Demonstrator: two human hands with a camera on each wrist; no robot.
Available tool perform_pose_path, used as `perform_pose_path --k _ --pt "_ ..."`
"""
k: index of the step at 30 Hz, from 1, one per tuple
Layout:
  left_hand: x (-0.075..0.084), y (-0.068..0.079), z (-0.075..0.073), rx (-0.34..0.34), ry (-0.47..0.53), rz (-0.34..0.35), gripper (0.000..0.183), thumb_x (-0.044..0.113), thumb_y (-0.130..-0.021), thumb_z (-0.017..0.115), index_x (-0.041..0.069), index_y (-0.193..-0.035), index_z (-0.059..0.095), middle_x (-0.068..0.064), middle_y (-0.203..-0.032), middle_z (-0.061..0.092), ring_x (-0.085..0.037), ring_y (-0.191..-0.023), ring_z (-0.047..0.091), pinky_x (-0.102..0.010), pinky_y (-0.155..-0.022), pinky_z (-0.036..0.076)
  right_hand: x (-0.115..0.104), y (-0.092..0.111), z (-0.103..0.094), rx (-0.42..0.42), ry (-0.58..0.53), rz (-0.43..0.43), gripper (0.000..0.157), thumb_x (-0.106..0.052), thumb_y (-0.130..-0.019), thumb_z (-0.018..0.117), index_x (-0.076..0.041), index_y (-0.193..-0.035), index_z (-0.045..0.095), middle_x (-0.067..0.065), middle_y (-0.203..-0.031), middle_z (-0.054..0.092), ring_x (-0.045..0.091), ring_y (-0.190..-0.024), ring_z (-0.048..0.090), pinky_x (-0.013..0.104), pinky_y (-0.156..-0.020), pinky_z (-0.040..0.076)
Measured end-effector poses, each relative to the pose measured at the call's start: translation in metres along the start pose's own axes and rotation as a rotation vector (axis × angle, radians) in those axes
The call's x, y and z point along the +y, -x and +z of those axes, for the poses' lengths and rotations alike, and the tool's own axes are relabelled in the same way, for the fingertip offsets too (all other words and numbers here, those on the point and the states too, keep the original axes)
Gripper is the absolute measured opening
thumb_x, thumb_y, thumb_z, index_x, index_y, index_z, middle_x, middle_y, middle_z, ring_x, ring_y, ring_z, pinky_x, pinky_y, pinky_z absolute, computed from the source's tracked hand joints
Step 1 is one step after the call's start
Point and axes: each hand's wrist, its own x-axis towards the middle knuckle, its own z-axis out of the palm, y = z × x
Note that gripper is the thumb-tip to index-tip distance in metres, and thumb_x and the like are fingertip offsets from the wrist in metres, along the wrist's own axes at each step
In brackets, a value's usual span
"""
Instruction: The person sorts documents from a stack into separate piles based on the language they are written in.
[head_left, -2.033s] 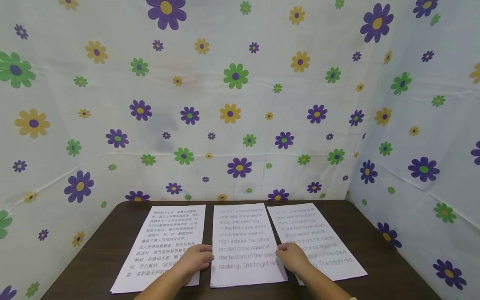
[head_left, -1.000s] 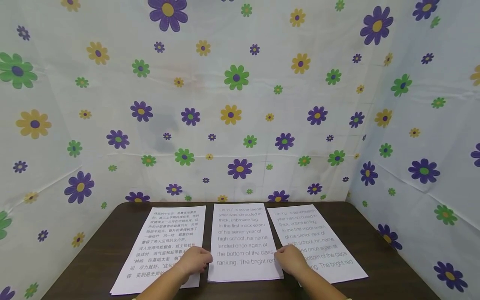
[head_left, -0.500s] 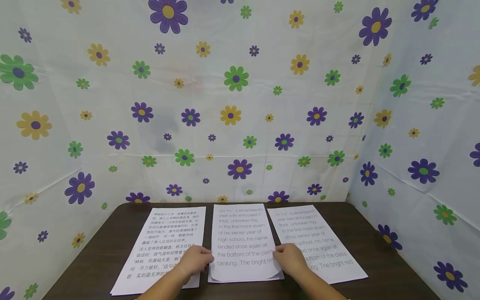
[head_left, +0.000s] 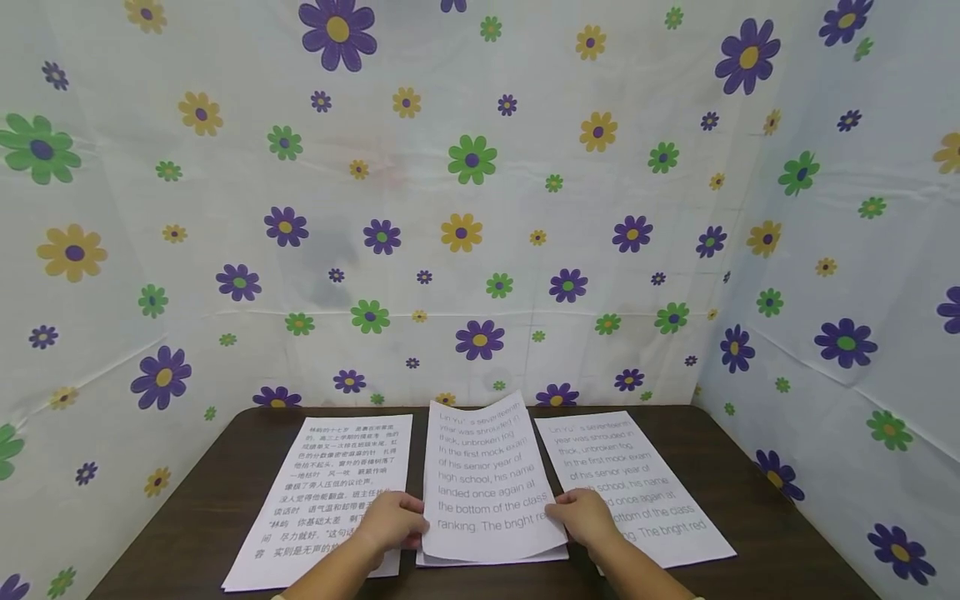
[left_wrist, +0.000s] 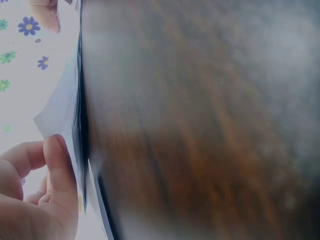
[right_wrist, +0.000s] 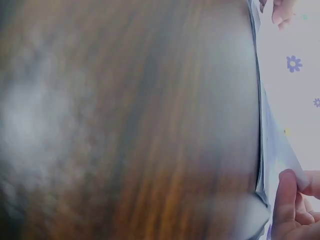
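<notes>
A printed paper sheet [head_left: 480, 475] with English text is raised off the middle stack of paper [head_left: 557, 554], its far edge curling up. My left hand [head_left: 393, 520] pinches the sheet's left edge between thumb and fingers, low down. On the opposite edge, my right hand [head_left: 587, 518] pinches it the same way. In the left wrist view the lifted sheet [left_wrist: 59, 105] bends away from the paper beneath, held at a corner by the left hand [left_wrist: 42, 192]. The right wrist view has the right hand [right_wrist: 297, 207] gripping the other near corner.
To the left lies a stack of pages with Chinese text [head_left: 330, 475], partly under the left forearm. Slanted at the right is another English-text stack [head_left: 645, 475], overlapped by the right hand. Both lie on a dark wooden table [head_left: 750, 508]. A flower-patterned cloth [head_left: 480, 258] surrounds the table.
The middle pages lay flat between both hands and were drawn slightly back. Now the top sheet is separated and lifted, bowed between the hands, with the stack showing under its near edge.
</notes>
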Motion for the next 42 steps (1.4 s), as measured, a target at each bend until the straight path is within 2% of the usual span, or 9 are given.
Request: perform_pose_path --k 10,18,25,32,38,42 --pt "-0.002 0.008 -0.019 0.039 -0.011 -0.014 0.032 0.009 -0.068 0.060 -0.004 -0.097 0.057 -0.008 -0.079 0.060 -0.013 -0.063 0.059 -0.028 -0.058 0.052 -0.014 0.010 0.002 -0.043 -0.046 -0.017 0.028 -0.024 -0.074 0.062 0.000 -0.087 0.061 0.005 -0.074 0.060 0.013 -0.060 0.056 0.026 -0.052 0.048" --pt "-0.007 0.014 -0.041 0.111 -0.001 -0.038 0.038 0.009 -0.068 0.061 -0.005 -0.103 0.057 -0.007 -0.082 0.062 -0.013 -0.062 0.060 -0.029 -0.058 0.052 -0.028 0.016 0.016 -0.108 -0.130 -0.077 0.029 -0.024 -0.076 0.060 0.003 -0.087 0.060 0.006 -0.073 0.060 0.013 -0.059 0.057 0.026 -0.051 0.049" --pt "-0.018 0.026 -0.069 0.156 0.032 -0.056 0.041 0.009 -0.069 0.060 -0.007 -0.106 0.054 -0.009 -0.085 0.062 -0.015 -0.067 0.062 -0.031 -0.061 0.052 -0.045 0.021 0.036 -0.162 -0.178 -0.096 0.025 -0.022 -0.076 0.059 0.001 -0.086 0.061 0.006 -0.073 0.059 0.013 -0.060 0.057 0.026 -0.051 0.049" --pt "-0.026 0.046 -0.099 0.187 0.037 -0.067 0.041 0.010 -0.072 0.060 -0.009 -0.107 0.052 -0.010 -0.087 0.061 -0.017 -0.069 0.061 -0.032 -0.063 0.052 -0.066 0.028 0.063 -0.192 -0.216 -0.131 0.020 -0.018 -0.076 0.059 0.000 -0.081 0.061 0.005 -0.068 0.058 0.012 -0.054 0.056 0.023 -0.046 0.049" --pt "-0.043 0.059 -0.124 0.183 0.030 -0.081 0.045 0.012 -0.073 0.060 -0.012 -0.111 0.048 -0.009 -0.089 0.060 -0.017 -0.073 0.060 -0.032 -0.065 0.052 -0.079 0.032 0.088 -0.216 -0.240 -0.150 0.017 -0.017 -0.076 0.060 0.000 -0.079 0.061 0.005 -0.068 0.058 0.012 -0.054 0.057 0.024 -0.046 0.049" --pt "-0.054 0.067 -0.138 0.208 0.033 -0.108 0.048 0.013 -0.074 0.060 -0.013 -0.112 0.046 -0.009 -0.089 0.061 -0.018 -0.073 0.060 -0.033 -0.065 0.052 -0.087 0.038 0.102 -0.239 -0.249 -0.151 0.015 -0.016 -0.075 0.061 -0.001 -0.077 0.060 0.005 -0.067 0.057 0.012 -0.053 0.056 0.024 -0.046 0.049"
